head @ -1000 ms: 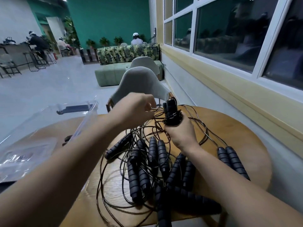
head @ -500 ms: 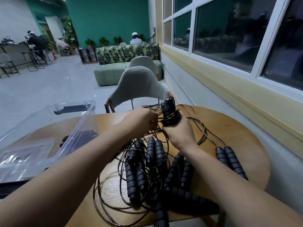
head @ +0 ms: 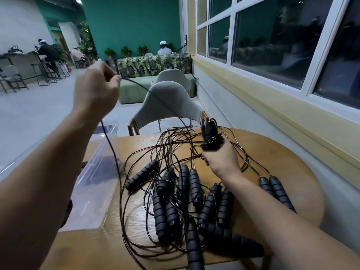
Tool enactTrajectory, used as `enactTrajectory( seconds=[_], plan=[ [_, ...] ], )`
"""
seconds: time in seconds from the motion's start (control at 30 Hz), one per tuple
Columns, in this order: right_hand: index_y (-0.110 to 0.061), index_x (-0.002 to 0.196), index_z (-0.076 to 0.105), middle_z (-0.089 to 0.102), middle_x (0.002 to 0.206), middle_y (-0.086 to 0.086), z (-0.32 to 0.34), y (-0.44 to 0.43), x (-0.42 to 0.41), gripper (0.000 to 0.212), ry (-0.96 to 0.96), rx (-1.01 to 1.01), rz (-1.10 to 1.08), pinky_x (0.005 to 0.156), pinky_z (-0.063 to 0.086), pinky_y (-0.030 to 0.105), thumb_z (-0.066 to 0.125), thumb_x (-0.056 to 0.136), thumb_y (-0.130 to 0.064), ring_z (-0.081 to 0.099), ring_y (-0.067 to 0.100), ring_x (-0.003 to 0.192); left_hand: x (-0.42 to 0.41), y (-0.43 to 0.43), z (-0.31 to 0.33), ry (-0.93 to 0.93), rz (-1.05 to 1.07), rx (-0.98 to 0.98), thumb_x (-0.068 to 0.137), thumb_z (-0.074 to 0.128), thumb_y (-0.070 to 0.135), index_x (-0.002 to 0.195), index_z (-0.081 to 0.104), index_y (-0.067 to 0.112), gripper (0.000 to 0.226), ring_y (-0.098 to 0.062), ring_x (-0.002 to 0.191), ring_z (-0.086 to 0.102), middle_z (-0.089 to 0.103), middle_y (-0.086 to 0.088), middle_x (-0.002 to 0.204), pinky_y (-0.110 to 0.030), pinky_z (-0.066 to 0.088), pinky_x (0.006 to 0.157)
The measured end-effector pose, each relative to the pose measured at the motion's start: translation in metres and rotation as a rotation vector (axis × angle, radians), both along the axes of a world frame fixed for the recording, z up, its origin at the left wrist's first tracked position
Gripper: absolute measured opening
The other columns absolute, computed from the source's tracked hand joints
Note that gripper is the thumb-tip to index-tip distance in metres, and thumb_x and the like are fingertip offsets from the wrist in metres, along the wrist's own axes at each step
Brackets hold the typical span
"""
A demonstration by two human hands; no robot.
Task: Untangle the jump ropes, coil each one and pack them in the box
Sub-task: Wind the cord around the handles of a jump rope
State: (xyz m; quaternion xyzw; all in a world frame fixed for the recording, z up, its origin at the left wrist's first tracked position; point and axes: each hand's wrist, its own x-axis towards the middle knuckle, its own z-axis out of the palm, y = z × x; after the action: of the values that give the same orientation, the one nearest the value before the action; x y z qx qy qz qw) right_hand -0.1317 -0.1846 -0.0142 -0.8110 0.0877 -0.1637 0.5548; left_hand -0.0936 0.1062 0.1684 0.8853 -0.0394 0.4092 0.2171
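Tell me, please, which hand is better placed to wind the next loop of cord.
Probably the left hand: it pinches the free cord, raised, while the right hand grips the handles.

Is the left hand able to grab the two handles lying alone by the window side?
Probably not right now. The left hand is up high pinching a cord, and the right arm lies across the table between it and those two handles.

- Even, dimmish ceiling light; soft shadows on the counter (head: pixel 272 162).
- Dark window (head: pixel 272 45) reflects the room.
- Left hand (head: pixel 95 90) motion-blurred; frame edges bend, wide-angle.
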Motion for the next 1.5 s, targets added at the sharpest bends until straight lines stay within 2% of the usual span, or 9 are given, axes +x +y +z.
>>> enactTrajectory(
  seconds=[0.27,0.57,0.63,0.8,0.93,1.03,1.17,1.33,1.5],
  plan=[
    [-0.029,0.101,0.061,0.072,0.086,-0.001,0.0,0.004,-0.001,0.029,-0.051,-0.008,-0.003,0.081,0.061,0.054,0.08,0.082,-0.018,0.07,0.022,0.081,0.003,-0.009,-0.036,0.406,0.059,0.215,0.09,0.072,0.021,0.099,0.072,0.015,0.011,-0.036,0.094,0.065,0.072,-0.013,0.098,-0.047,0.06,0.084],
    [-0.026,0.101,0.06,0.071,0.086,-0.002,-0.001,0.006,-0.005,0.031,-0.066,-0.025,0.053,0.076,0.058,0.042,0.082,0.082,-0.016,0.068,0.016,0.081,0.001,-0.093,-0.086,0.29,-0.398,0.407,0.093,0.072,0.029,0.107,0.071,0.029,0.015,-0.026,0.103,0.064,0.067,0.002,0.111,-0.049,0.053,0.092],
    [-0.026,0.098,0.059,0.071,0.083,-0.002,0.0,0.007,-0.006,0.03,-0.069,-0.037,0.064,0.072,0.057,0.041,0.082,0.08,-0.015,0.068,0.017,0.078,0.005,-0.11,-0.098,0.37,-0.391,0.376,0.097,0.067,0.031,0.105,0.073,0.026,0.011,-0.028,0.101,0.066,0.07,0.001,0.104,-0.043,0.054,0.088],
    [-0.029,0.096,0.057,0.072,0.081,-0.001,0.0,0.011,-0.009,0.031,-0.079,-0.062,0.102,0.07,0.058,0.044,0.081,0.079,-0.017,0.069,0.019,0.075,0.023,-0.13,-0.12,0.615,-0.168,0.425,0.099,0.061,0.053,0.117,0.065,0.022,0.037,-0.032,0.106,0.063,0.065,-0.006,0.104,-0.035,0.044,0.077],
    [-0.03,0.096,0.057,0.07,0.082,-0.005,0.001,0.008,-0.01,0.032,-0.088,-0.069,0.117,0.066,0.055,0.035,0.082,0.083,-0.016,0.066,0.012,0.075,0.035,-0.126,-0.12,0.779,-0.273,0.275,0.088,0.082,0.037,0.103,0.075,0.024,0.021,-0.018,0.083,0.068,0.068,0.005,0.083,-0.024,0.044,0.06],
    [-0.029,0.097,0.058,0.071,0.083,-0.004,0.0,0.009,-0.01,0.03,-0.081,-0.073,0.11,0.067,0.055,0.037,0.081,0.084,-0.017,0.068,0.013,0.075,0.034,-0.12,-0.113,0.649,-0.278,0.139,0.08,0.086,0.032,0.095,0.076,0.032,0.019,-0.014,0.082,0.071,0.075,0.007,0.088,-0.024,0.051,0.065],
    [-0.029,0.101,0.059,0.073,0.082,-0.002,-0.002,0.012,-0.009,0.03,-0.047,-0.062,0.122,0.066,0.061,0.042,0.079,0.084,-0.014,0.072,0.019,0.072,0.03,-0.111,-0.089,0.39,-0.326,-0.093,0.082,0.088,0.029,0.103,0.078,0.03,0.023,-0.007,0.08,0.07,0.073,0.012,0.085,-0.025,0.054,0.072],
    [-0.028,0.106,0.059,0.073,0.087,-0.003,-0.003,0.011,-0.009,0.035,-0.006,-0.066,0.131,0.061,0.053,0.032,0.08,0.084,-0.011,0.071,0.018,0.075,0.035,-0.082,-0.044,0.116,-0.312,-0.331,0.083,0.086,0.024,0.109,0.076,0.027,0.027,0.0,0.08,0.069,0.075,0.009,0.092,-0.012,0.056,0.074],
    [-0.026,0.105,0.061,0.072,0.089,-0.005,-0.003,0.01,-0.009,0.032,-0.008,-0.072,0.116,0.061,0.046,0.027,0.081,0.083,-0.013,0.068,0.012,0.077,0.044,-0.03,-0.013,-0.099,-0.125,-0.326,0.087,0.081,0.024,0.11,0.072,0.025,0.024,-0.008,0.091,0.074,0.077,0.007,0.1,-0.03,0.062,0.087]
  ],
)
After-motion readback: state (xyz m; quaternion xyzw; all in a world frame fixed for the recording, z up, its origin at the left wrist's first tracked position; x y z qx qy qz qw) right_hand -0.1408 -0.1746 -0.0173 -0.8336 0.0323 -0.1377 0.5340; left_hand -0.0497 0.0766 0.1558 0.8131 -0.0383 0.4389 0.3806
